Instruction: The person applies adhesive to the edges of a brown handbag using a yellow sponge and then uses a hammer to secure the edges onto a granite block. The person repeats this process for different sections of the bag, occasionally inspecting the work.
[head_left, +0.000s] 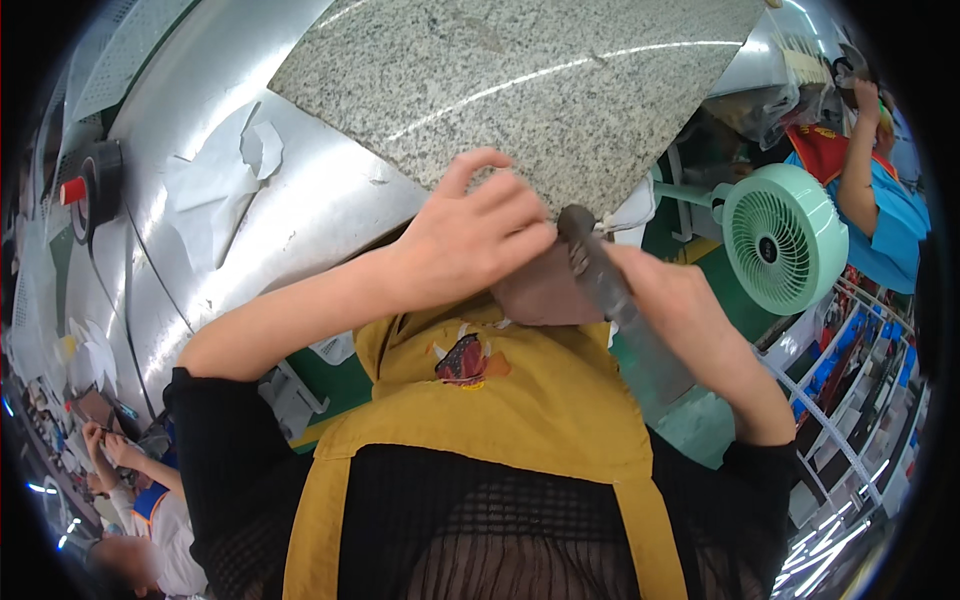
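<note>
- Before the granite-topped desk (pixel 530 90), we find the brown piece (pixel 545 290) by the left hand (pixel 475 235), likely for control.
- Right hand (pixel 668 295) adjoins dark rod-shaped tool (pixel 597 270); we cannot tell either grip's closure.

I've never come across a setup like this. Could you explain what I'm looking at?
There is no robot here: a person works with bare hands. The round, bent look comes from a wide fisheye camera worn on the head, looking down past a yellow apron.

The left hand is near the edge of a speckled stone slab, which lies on a shiny metal table. A brownish piece shows between the hands. A dark, long object, blurred, seems to be in the right hand; its kind is unclear.
</note>
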